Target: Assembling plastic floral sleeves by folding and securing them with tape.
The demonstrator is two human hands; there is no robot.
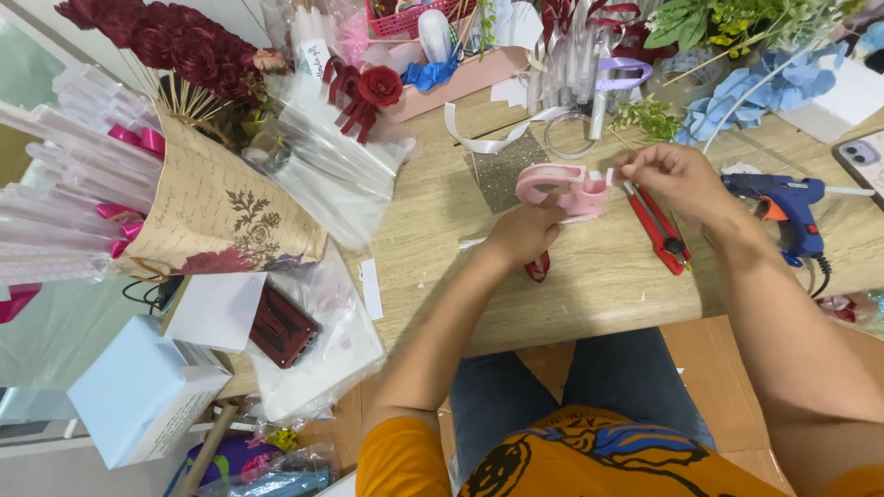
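Above the middle of a wooden desk [599, 276], seen from the person's own head, two bare hands meet over a pink tape dispenser [557, 187]; the left hand [523, 232] has its grip closed around the dispenser from below, holding it just off the desk; the right hand [670, 177] pinches its thumb and fingertips tightly together at the dispenser's right end, seemingly on a thin strip of tape too small to make out. Just beside the right hand lies a red box cutter [657, 226], touching the desk; further right rests a blue glue gun [781, 208] with its cord trailing off the edge. Behind the dispenser sits a glittery grey square of paper [502, 175] and a loose white ribbon [488, 140]. On the left, a bouquet wrapped in tan printed paper [221, 216] leans on its side, dark red flowers [170, 41] at its top; near it stands a single red fabric rose [378, 86]. Blue paper flowers [748, 97] lie at the far right.
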